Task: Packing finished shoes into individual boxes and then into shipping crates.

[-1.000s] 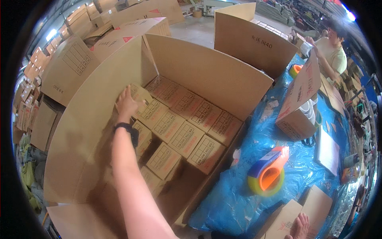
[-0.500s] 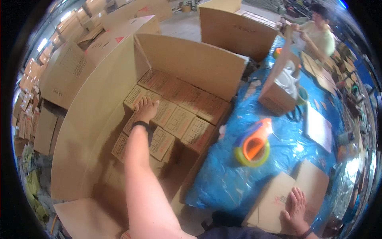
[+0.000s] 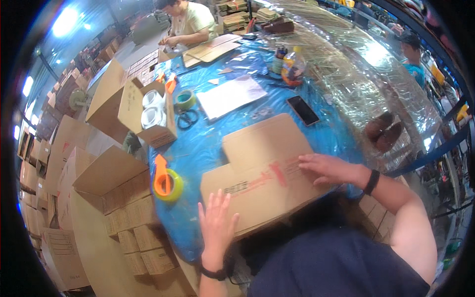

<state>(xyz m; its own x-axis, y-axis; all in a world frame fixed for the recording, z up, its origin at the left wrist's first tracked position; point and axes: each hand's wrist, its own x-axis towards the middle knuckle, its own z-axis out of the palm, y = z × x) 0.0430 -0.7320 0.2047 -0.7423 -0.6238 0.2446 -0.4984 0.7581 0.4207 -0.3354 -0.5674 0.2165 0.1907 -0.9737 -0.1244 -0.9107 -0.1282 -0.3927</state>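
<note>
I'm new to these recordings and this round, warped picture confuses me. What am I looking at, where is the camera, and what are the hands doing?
There is no machine here: a person works with two bare hands. The camera sits on their head and looks down through a fisheye lens, so straight edges bend near the rim. The dark shape at the bottom is the person's own body. The left hand and right hand both lie flat on a flattened cardboard box; neither grips anything. It rests on a table with a blue cover. Also there: an orange tape dispenser, scissors, a phone, white paper and a small open box. A big carton of small boxes stands at left. Other people work at the far end.
</note>
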